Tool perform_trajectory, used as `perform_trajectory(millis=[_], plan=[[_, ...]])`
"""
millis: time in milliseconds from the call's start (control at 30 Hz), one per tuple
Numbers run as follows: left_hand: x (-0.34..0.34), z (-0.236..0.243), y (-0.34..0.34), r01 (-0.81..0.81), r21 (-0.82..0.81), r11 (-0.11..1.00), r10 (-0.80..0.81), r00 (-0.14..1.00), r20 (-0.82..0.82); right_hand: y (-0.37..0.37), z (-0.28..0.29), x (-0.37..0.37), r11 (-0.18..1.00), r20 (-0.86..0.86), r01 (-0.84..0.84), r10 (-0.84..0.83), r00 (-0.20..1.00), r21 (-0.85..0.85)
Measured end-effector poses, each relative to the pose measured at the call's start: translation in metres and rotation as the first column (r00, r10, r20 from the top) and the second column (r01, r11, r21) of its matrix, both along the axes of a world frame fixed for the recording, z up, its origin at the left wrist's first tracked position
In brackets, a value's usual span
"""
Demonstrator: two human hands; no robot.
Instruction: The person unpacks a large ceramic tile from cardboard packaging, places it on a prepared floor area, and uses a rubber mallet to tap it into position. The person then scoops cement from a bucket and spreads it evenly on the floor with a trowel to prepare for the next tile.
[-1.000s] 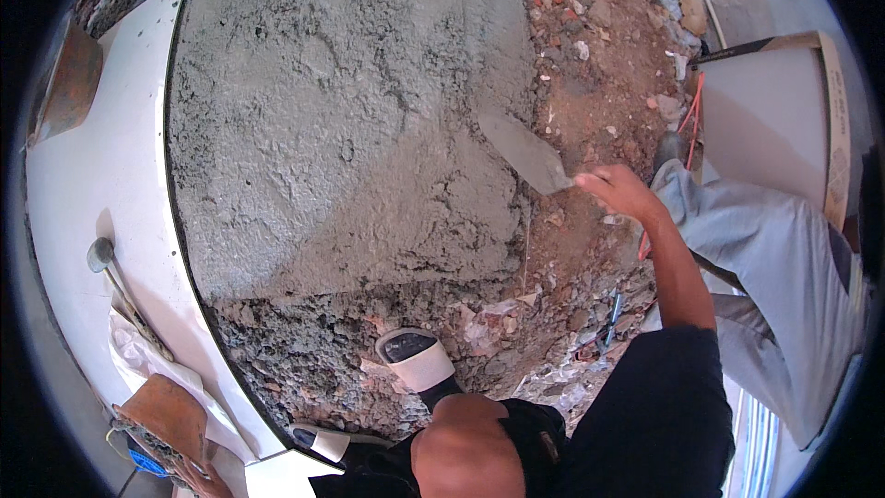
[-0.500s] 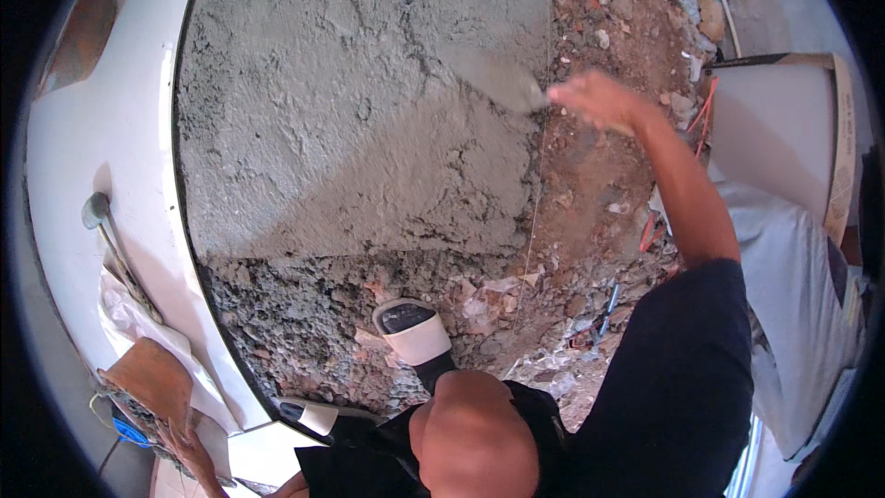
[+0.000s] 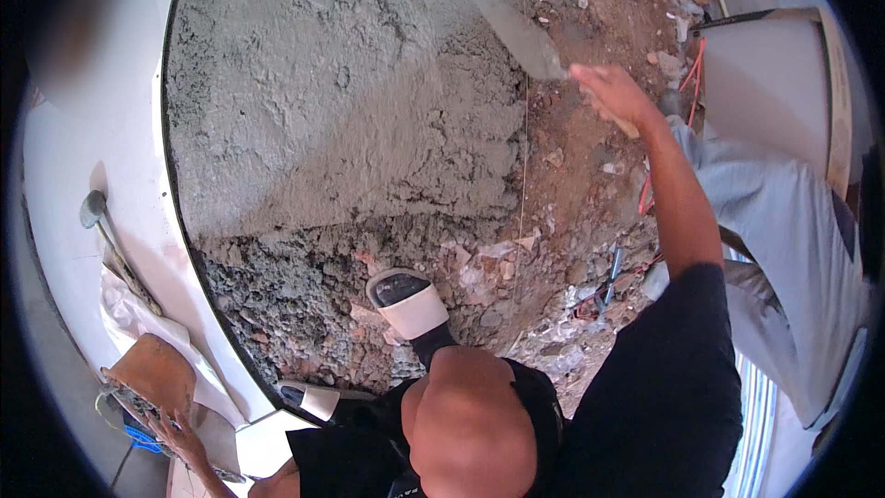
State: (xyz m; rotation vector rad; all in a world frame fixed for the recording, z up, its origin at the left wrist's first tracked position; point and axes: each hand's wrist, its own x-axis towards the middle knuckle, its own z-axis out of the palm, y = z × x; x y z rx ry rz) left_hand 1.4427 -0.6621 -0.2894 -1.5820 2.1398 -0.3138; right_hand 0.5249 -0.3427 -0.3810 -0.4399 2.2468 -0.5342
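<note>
My right hand [image 3: 613, 97] is closed round the handle of a trowel [image 3: 530, 40]. Its long grey blade points up and left, over the right edge of the wet mortar bed [image 3: 313, 101]. Part of the mortar is smooth, part rough and pitted. At the lower left my left hand [image 3: 182, 438] has its fingers over the mortar-crusted edge of a rust-brown pan-like piece [image 3: 161, 373]. That piece is tilted, and its far side is hidden. My bent knee [image 3: 470, 424] and a sandalled foot [image 3: 406, 302] are at the near end of the bed.
A large white slab [image 3: 78, 148] borders the mortar on the left, with a mallet [image 3: 93, 209] on it. Along the right runs a thin string [image 3: 525, 157] over rubble and soil [image 3: 581, 175]. Grey cloth like another person's trousers [image 3: 765, 184] is beside a pale panel [image 3: 765, 83].
The trowel has swung so its blade points more steeply away from me, with my right hand slightly lower on its wrist side. The view has shifted, and the grey cloth at right has moved.
</note>
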Motion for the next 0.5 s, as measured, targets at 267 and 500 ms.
perform_trajectory(millis=[267, 500], plan=[[-0.006, -0.005, 0.015, -0.022, -0.005, 1.000, 0.021, 0.990, -0.136, 0.076, -0.024, 0.127, 0.875, 0.214, -0.362, 0.306, 0.928, 0.322], [-0.008, -0.011, 0.002, 0.007, 0.011, 1.000, -0.004, 0.957, -0.291, 0.097, 0.005, 0.193, 0.816, -0.109, -0.466, 0.527, 0.843, 0.341]])
